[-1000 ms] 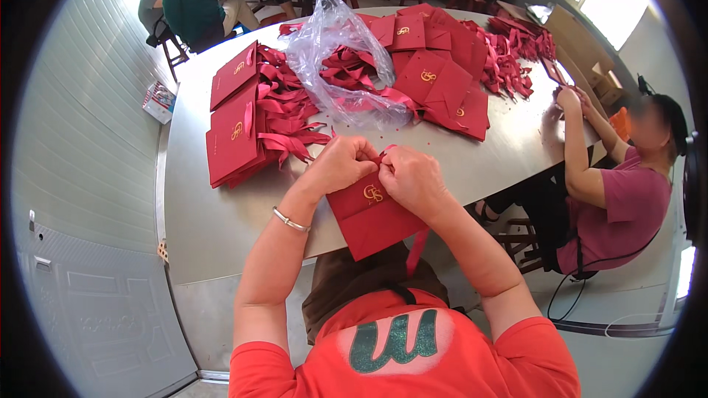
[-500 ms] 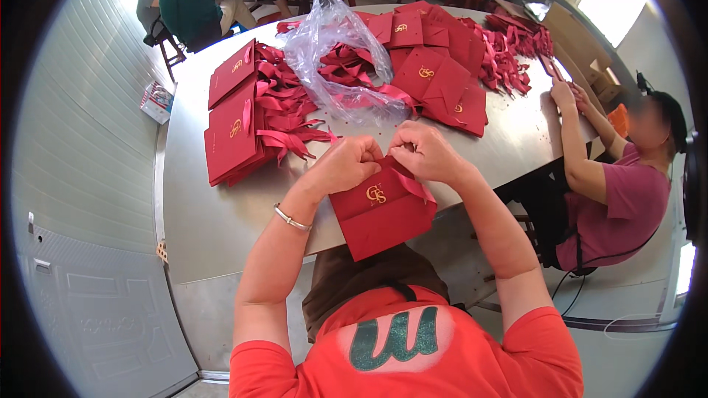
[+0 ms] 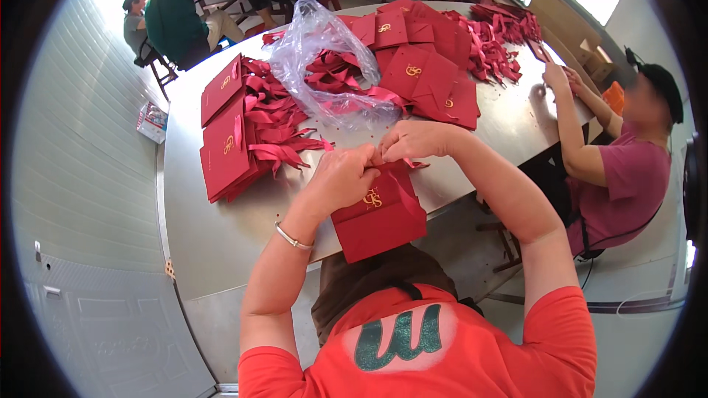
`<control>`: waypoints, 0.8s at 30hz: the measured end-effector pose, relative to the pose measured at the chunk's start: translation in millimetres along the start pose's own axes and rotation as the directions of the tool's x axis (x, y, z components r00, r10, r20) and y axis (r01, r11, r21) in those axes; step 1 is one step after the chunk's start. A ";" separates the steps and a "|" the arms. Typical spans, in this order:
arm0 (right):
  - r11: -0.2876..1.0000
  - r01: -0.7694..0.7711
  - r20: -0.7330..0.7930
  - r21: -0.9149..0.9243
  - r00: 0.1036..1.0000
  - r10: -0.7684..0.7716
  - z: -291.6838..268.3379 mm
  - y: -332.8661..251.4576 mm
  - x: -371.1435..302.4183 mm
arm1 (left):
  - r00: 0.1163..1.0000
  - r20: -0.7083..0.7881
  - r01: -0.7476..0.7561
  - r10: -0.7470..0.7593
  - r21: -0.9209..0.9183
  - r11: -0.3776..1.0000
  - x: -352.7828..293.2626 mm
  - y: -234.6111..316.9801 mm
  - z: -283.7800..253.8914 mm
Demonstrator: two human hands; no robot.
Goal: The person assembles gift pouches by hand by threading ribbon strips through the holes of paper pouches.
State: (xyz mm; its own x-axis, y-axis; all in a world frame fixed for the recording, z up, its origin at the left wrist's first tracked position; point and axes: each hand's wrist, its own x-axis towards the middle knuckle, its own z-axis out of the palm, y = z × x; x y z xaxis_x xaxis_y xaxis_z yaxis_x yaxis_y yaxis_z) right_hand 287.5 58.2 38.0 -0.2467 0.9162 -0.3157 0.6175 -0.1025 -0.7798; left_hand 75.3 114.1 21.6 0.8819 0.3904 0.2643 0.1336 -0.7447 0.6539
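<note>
A small red paper gift bag (image 3: 380,230) with a gold emblem lies flat at the near table edge, its bottom end overhanging toward my lap. My left hand (image 3: 344,183) is closed over the bag's top left corner, thumb bent inward. Right beside it, my right hand (image 3: 414,140) pinches at the bag's top edge, fingertips meeting those of the left. A pink-red ribbon (image 3: 402,180) loops from the top edge across the bag's face. What exactly lies between the fingertips is hidden, likely-looking only as a bit of ribbon on the right.
Stacked red bags (image 3: 225,151) with trailing ribbons lie left on the metal table (image 3: 295,210). A clear plastic bag (image 3: 291,66) and another pile of red bags (image 3: 420,74) lie beyond. At right, a person (image 3: 616,169) in pink handles something red; others sit at the back.
My right hand has moved left and slightly up against the left hand, its forearm now more bent. The left hand has turned a little over the bag's corner. The view has shifted slightly.
</note>
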 end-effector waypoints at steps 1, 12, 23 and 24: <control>0.997 -0.065 0.008 0.049 0.998 0.065 -0.6 1.7 0.2 | 0.999 -0.030 -0.021 0.022 0.022 1.000 -0.6 3.2 0.8; 0.880 -0.248 0.001 0.406 0.962 0.272 9.4 -3.7 -13.6 | 0.991 -0.051 -0.117 0.124 0.116 0.986 -2.7 14.2 4.1; 0.939 -0.002 -0.512 0.345 0.838 0.189 22.5 21.2 5.6 | 0.976 0.182 0.171 -0.118 -0.315 0.933 1.5 -18.9 8.4; 0.962 -0.019 -0.556 0.273 0.813 0.173 21.5 24.4 6.4 | 0.976 0.184 0.168 -0.114 -0.315 0.934 2.9 -18.1 8.1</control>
State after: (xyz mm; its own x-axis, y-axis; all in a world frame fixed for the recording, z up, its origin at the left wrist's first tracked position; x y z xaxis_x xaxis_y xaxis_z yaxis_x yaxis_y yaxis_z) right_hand 284.9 53.3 5.3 0.3219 0.9424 -0.0914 0.3946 -0.2213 -0.8918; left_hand 79.1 124.4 4.8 0.9289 0.3664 0.0535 0.1304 -0.4590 0.8788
